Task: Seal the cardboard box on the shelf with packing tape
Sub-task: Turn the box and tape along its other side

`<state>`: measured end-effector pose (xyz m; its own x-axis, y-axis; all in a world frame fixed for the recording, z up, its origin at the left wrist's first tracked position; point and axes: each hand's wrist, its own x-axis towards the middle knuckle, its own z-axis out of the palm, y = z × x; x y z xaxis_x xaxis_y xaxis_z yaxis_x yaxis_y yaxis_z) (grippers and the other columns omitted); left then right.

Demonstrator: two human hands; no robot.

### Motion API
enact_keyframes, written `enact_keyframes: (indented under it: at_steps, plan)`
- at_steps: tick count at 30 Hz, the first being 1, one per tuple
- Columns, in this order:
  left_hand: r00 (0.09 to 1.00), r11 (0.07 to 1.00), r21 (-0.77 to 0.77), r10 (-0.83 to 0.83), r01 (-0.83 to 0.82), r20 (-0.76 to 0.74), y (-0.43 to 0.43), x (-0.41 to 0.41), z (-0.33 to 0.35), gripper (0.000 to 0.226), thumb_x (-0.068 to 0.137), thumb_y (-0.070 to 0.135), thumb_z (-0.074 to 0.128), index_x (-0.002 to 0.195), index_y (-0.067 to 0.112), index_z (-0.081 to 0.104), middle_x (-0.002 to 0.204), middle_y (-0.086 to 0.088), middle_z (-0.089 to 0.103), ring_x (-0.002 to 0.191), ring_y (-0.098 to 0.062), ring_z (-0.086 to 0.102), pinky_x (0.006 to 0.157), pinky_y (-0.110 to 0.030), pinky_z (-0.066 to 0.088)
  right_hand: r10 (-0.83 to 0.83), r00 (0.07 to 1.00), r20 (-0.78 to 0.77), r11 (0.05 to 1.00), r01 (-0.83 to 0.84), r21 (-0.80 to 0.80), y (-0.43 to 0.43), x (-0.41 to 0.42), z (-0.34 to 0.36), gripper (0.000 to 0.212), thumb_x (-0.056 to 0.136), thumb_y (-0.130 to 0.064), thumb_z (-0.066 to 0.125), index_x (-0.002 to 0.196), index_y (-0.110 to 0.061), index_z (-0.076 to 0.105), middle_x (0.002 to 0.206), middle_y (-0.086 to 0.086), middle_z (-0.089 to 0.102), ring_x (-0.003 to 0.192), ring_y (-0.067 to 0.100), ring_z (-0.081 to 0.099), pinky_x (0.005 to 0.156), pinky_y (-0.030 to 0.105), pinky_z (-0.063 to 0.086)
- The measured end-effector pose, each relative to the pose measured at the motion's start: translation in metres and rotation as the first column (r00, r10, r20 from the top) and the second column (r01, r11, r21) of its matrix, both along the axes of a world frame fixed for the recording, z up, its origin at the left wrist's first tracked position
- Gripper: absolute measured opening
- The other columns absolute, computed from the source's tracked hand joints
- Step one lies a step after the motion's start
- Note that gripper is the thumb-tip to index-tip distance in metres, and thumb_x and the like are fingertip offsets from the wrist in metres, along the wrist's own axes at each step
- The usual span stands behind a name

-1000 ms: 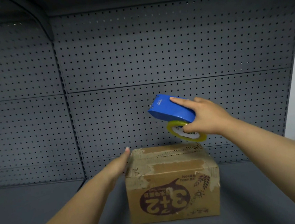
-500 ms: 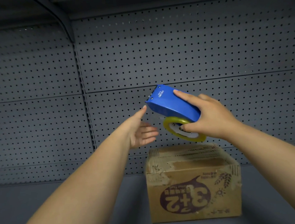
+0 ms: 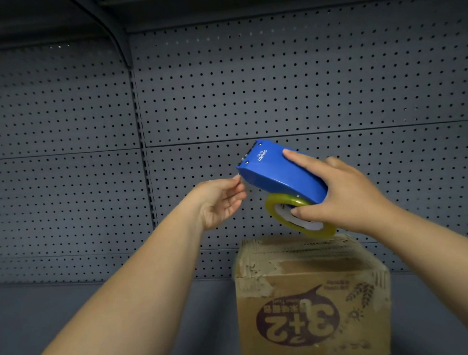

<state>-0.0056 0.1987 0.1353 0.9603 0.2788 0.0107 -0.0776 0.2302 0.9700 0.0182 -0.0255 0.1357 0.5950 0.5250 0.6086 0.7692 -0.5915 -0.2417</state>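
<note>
While R hand (image 3: 339, 196) holds tape dispenser (image 3: 281, 179), box (image 3: 311, 298) sits below.

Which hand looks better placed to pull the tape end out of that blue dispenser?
The left hand: its fingertips are already pinched at the blade end of the tape dispenser, while the right hand is busy gripping the dispenser above the cardboard box.

Above the cardboard box (image 3: 312, 298) my right hand (image 3: 347, 195) and the blue tape dispenser (image 3: 281, 177) crowd the air. Left of the box, the grey shelf (image 3: 69, 319) lies bare under my left forearm. Behind the box, the pegboard wall (image 3: 276, 88) blocks any reach.
</note>
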Motion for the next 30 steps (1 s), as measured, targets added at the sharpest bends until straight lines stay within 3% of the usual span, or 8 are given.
enact_keyframes:
  at_steps: [4, 8, 12, 18, 24, 28, 30]
  plan:
    - [1.0, 1.0, 0.017, -0.013, 0.013, 0.009, 0.018, 0.015, -0.002, 0.018, 0.091, 0.018, 0.056, 0.075, 0.011, 0.062, 0.054, 0.003, 0.065, 0.06, -0.009, 0.061, 0.053, -0.017, 0.051, -0.058, 0.996, -0.066, 0.998, 0.056, -0.029, 0.017, 0.001, -0.003, 0.091, 0.07, -0.05, 0.071, 0.136, -0.065, 0.01, 0.093, -0.003, 0.04, 0.087, 0.016, 0.045, 0.065, 0.019, 0.035]
    - [0.998, 0.996, 0.055, -0.069, 0.069, 0.011, 0.043, 0.041, -0.002, 0.018, 0.092, 0.012, 0.054, 0.075, 0.009, 0.06, 0.052, 0.002, 0.064, 0.045, -0.005, 0.062, 0.043, -0.014, 0.05, -0.137, 0.986, -0.093, 0.99, 0.134, -0.041, 0.045, 0.005, -0.002, 0.092, 0.069, -0.053, 0.072, 0.136, -0.064, 0.011, 0.092, -0.005, 0.039, 0.087, 0.015, 0.043, 0.065, 0.019, 0.035]
    - [0.991, 0.987, 0.102, -0.13, 0.126, 0.03, 0.072, 0.069, -0.003, 0.016, 0.094, 0.007, 0.05, 0.08, 0.009, 0.059, 0.047, 0.002, 0.065, 0.045, -0.005, 0.061, 0.041, -0.013, 0.048, -0.265, 0.96, -0.087, 0.962, 0.257, -0.09, 0.082, 0.004, 0.002, 0.094, 0.065, -0.061, 0.071, 0.138, -0.061, 0.012, 0.096, -0.002, 0.04, 0.094, 0.017, 0.041, 0.082, 0.033, 0.045]
    - [0.956, 0.939, 0.21, -0.289, 0.274, 0.043, 0.092, 0.107, -0.006, 0.02, 0.094, 0.003, 0.048, 0.078, 0.009, 0.057, 0.043, 0.004, 0.063, 0.037, -0.001, 0.058, 0.04, -0.012, 0.046, -0.516, 0.852, -0.086, 0.851, 0.499, -0.166, 0.119, -0.012, 0.001, 0.095, 0.066, -0.057, 0.071, 0.14, -0.058, 0.011, 0.099, -0.001, 0.042, 0.091, 0.018, 0.046, 0.075, 0.033, 0.046]
    - [0.903, 0.891, 0.198, -0.426, 0.409, 0.052, 0.081, 0.11, -0.024, 0.021, 0.094, 0.004, 0.048, 0.075, 0.009, 0.055, 0.039, 0.004, 0.06, 0.034, -0.001, 0.055, 0.039, -0.011, 0.045, -0.685, 0.723, -0.085, 0.718, 0.652, -0.244, 0.137, -0.04, 0.0, 0.092, 0.069, -0.055, 0.068, 0.143, -0.052, 0.013, 0.098, 0.001, 0.043, 0.088, 0.019, 0.042, 0.073, 0.034, 0.044]
    - [0.878, 0.868, 0.191, -0.475, 0.458, 0.054, 0.075, 0.1, -0.032, 0.022, 0.095, 0.003, 0.046, 0.075, 0.009, 0.053, 0.061, -0.006, 0.058, 0.051, -0.009, 0.054, 0.041, -0.013, 0.045, -0.739, 0.667, -0.096, 0.66, 0.688, -0.303, 0.146, -0.064, 0.001, 0.093, 0.071, -0.055, 0.068, 0.144, -0.048, 0.012, 0.102, 0.003, 0.044, 0.09, 0.021, 0.043, 0.078, 0.036, 0.048]
    - [0.866, 0.856, 0.186, -0.499, 0.483, 0.046, 0.074, 0.092, -0.037, 0.023, 0.095, 0.003, 0.045, 0.074, 0.008, 0.053, 0.059, -0.005, 0.057, 0.045, -0.007, 0.054, 0.041, -0.013, 0.045, -0.753, 0.649, -0.106, 0.643, 0.692, -0.328, 0.151, -0.078, 0.001, 0.093, 0.072, -0.052, 0.068, 0.146, -0.046, 0.012, 0.103, 0.003, 0.044, 0.091, 0.021, 0.045, 0.078, 0.035, 0.048]
